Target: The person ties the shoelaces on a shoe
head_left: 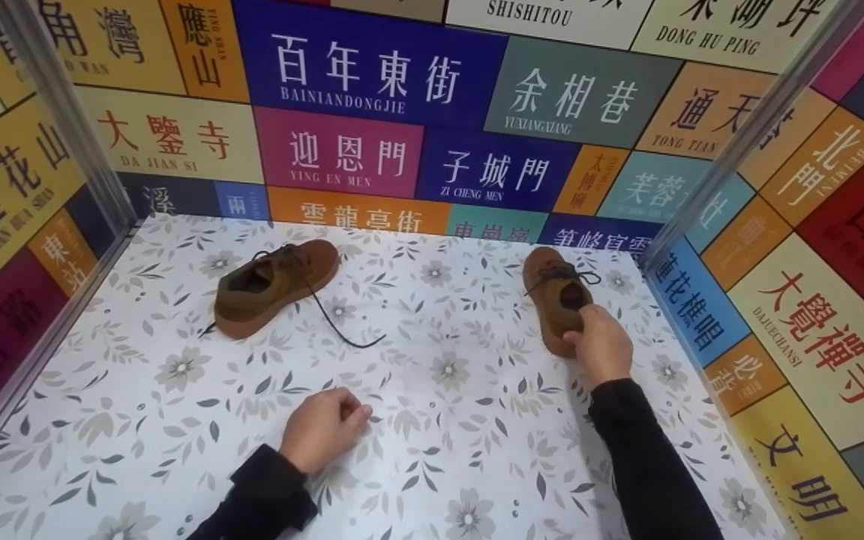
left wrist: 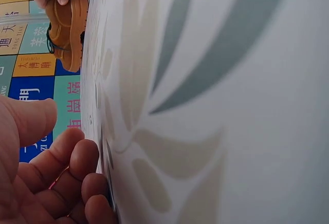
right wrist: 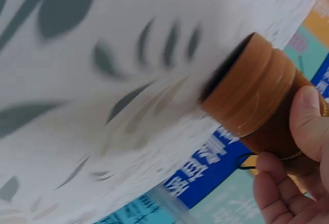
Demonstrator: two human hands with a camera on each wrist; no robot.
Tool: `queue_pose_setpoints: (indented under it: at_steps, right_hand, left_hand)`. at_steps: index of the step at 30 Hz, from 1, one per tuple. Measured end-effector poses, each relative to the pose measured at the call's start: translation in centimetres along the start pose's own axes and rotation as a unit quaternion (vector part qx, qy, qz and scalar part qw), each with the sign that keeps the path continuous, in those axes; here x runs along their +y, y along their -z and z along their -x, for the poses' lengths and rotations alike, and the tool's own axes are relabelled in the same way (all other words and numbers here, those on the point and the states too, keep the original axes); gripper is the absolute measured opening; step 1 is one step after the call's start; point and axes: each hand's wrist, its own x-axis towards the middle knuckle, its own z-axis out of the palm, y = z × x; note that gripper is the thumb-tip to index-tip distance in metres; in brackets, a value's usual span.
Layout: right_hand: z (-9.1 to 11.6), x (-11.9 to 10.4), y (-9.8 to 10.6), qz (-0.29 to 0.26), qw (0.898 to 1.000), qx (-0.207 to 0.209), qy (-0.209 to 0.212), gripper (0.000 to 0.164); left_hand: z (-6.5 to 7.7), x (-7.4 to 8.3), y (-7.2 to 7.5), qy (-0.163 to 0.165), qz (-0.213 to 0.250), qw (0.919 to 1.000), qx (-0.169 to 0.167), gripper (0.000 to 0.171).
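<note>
Here's the right-hand brown shoe (head_left: 550, 307), at the far right of the flowered worktop (head_left: 402, 495), its heel pinched between the thumb and fingers of the right hand (head_left: 604, 345)! The left hand (head_left: 321, 429) rests nearer, fingers loosely curled, holding nothing. Far left sits the other shoe (head_left: 274, 298), lace (head_left: 361, 346) trailing; lettered panels (head_left: 372, 67) rise behind.

We see the left sleeve (head_left: 244, 514), plain black, end in a wide, loose cuff (head_left: 273, 476); the right sleeve (head_left: 648, 457), equally black, looks creased; the left hand (head_left: 323, 429) and right hand (head_left: 607, 345) are bare.
</note>
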Motion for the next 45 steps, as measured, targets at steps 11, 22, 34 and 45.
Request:
queue_pose_setpoints:
  at_steps: [11,22,34,45]
  right_hand:
    - [-0.1,0.7,-0.2,-0.005,0.999,-0.03,-0.031,0.049]
    - [0.2,0.9,-0.5,-0.014,0.999,-0.029,-0.038,0.051]
    - [0.6,1.1,-1.1,-0.015,0.999,-0.029,-0.028,0.062]
    - [1.2,0.5,-1.1,-0.035,0.995,-0.072,-0.057,0.082]
  left_hand:
    - [-0.2,0.1,0.1,0.028,0.0,0.9993,-0.026,0.019]
    - [-0.1,0.0,0.0,0.004,-0.004,0.9999,-0.012,0.019]
    - [-0.1,0.0,-0.1,0.015,-0.002,0.9997,-0.021,0.017]
    - [-0.4,0.0,0.7,0.003,0.01,0.9995,-0.03,0.017]
